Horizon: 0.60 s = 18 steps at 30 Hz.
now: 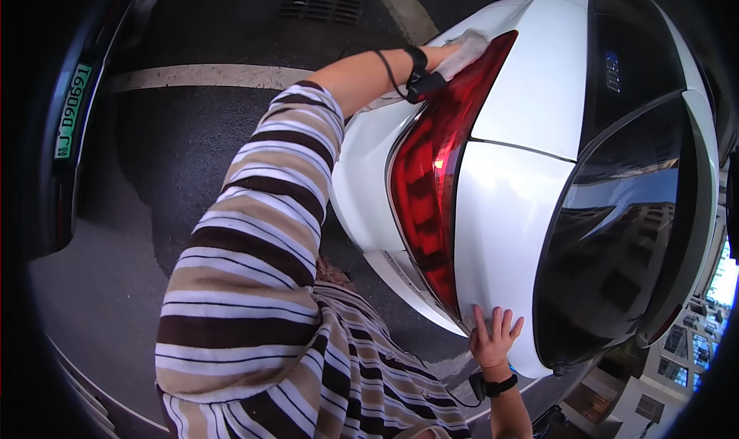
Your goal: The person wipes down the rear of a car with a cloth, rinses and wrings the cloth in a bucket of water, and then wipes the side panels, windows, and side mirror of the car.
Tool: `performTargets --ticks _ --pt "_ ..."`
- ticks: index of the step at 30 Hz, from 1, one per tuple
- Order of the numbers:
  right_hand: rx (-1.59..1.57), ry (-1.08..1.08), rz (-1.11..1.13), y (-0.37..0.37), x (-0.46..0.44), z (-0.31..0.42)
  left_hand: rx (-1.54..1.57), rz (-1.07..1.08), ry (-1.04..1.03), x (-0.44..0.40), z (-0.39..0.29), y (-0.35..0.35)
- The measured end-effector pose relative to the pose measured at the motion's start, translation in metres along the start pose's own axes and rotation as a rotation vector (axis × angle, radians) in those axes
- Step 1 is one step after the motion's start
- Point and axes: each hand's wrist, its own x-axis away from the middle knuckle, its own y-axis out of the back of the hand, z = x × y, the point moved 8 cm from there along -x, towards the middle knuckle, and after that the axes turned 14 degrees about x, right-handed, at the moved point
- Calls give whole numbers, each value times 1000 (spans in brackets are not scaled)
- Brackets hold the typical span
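Observation:
My left hand (442,55) presses a greyish-white cloth (466,51) against the upper end of the red tail light (431,185) of a white car (504,200). The wrist band and a dark device on that arm hide part of the hand. At the lower end of the tail light, my right hand (493,346) lies with its fingers spread on the white body panel, holding nothing. One segment of the tail light shows a bright red spot.
The car's dark rear window (616,239) lies to the right. Another dark car with a green licence plate (73,112) stands at the left. White painted lines (208,76) and a drain grate (322,3) mark the asphalt. Buildings (673,354) appear at lower right.

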Motion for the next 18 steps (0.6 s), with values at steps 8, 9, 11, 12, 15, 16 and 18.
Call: performTargets --ticks 8,9,11,12,15,16,18 --pt "46 57 53 -8 10 2 678 -41 589 90 208 -33" --pt "48 59 49 -9 10 2 745 -62 660 103 229 -35" --pt "43 69 50 -9 9 1 851 -115 799 133 270 -41" --pt "47 69 46 -11 8 2 881 -134 855 148 288 -45" --pt "51 58 61 -11 13 0 905 -210 955 202 341 -57" --pt "44 47 68 -14 15 0 911 -232 984 220 356 -63" --pt "41 36 68 -17 16 0 922 -251 1017 248 375 -72"
